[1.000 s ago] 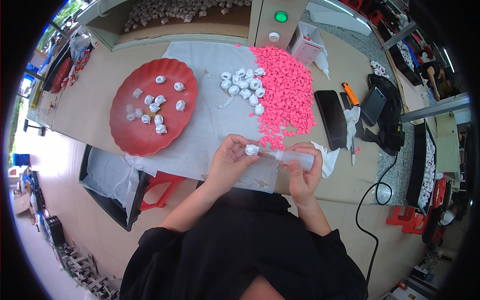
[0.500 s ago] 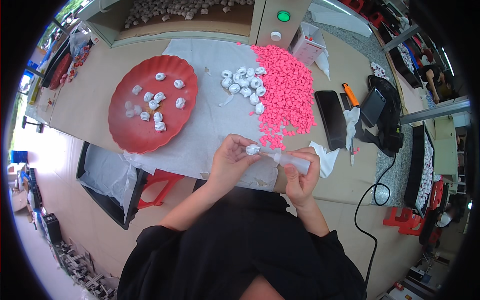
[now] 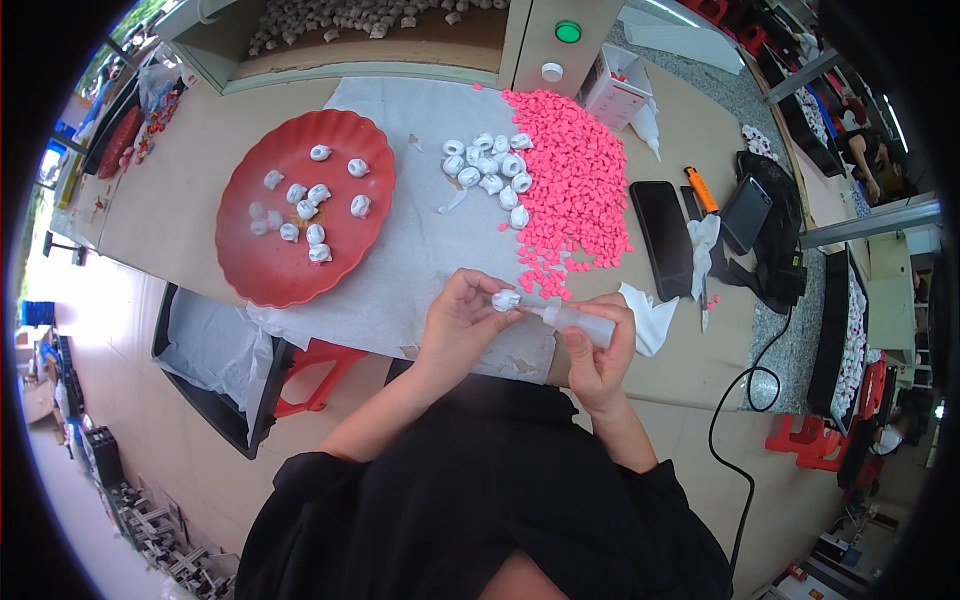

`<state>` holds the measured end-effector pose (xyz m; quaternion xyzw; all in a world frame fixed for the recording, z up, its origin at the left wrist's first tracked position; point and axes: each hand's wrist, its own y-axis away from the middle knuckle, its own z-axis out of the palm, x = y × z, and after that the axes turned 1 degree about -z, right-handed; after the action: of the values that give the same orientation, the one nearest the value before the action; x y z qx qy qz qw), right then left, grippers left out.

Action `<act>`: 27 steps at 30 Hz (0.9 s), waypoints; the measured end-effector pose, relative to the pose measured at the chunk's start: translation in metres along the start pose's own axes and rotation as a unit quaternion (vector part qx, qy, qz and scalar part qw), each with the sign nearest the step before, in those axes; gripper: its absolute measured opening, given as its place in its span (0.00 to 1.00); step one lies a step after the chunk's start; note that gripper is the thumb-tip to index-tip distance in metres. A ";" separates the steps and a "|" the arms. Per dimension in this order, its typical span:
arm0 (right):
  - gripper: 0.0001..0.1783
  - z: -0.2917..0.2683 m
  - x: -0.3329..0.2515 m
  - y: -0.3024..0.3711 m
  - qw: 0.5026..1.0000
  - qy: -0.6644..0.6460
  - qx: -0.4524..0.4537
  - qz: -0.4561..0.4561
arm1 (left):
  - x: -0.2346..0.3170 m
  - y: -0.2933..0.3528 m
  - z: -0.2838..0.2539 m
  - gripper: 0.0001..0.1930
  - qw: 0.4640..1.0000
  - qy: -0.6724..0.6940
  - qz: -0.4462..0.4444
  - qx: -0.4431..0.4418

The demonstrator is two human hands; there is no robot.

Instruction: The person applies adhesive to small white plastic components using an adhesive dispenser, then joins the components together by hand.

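Note:
Between its fingertips my left hand (image 3: 462,322) pinches a small white rounded piece (image 3: 506,300) with dark marks. My right hand (image 3: 602,362) is wrapped round a translucent squeeze bottle (image 3: 584,326), whose thin tip points left and reaches the white piece; whether they touch is hard to tell. Just beyond my hands lies a heap of small pink pieces (image 3: 572,180). Against its left side sits a cluster of similar white pieces (image 3: 488,164). Farther left, a red scalloped plate (image 3: 250,185) carries several more white pieces (image 3: 318,194).
White paper (image 3: 400,270) covers the tabletop's middle. On the right lie a black phone (image 3: 660,238), an orange-handled tool (image 3: 702,190), crumpled tissue (image 3: 650,318) and a black cable (image 3: 712,440). A cabinet shelf (image 3: 400,62) holds many white pieces at the back. A black tray (image 3: 240,425) stands lower left.
The squeeze bottle and my right hand have shifted very slightly left and down toward the white piece. My left hand stays almost where it was.

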<state>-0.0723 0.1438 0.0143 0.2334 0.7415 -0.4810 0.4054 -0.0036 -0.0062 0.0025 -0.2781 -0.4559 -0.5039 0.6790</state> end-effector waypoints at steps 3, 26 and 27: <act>0.13 0.002 -0.001 0.000 1.000 -0.012 0.009 0.006 | 0.001 0.000 0.000 0.16 1.000 0.004 0.001 -0.003; 0.17 0.001 -0.005 -0.004 0.994 0.066 -0.012 -0.090 | 0.001 0.000 0.001 0.15 1.000 -0.002 0.001 0.007; 0.17 0.001 -0.005 -0.004 0.995 0.060 -0.008 -0.083 | 0.001 0.000 0.000 0.15 1.000 -0.002 -0.001 0.009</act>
<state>-0.0723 0.1414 0.0203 0.1959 0.7851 -0.4920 0.3212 -0.0040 -0.0063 0.0035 -0.2725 -0.4623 -0.5001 0.6797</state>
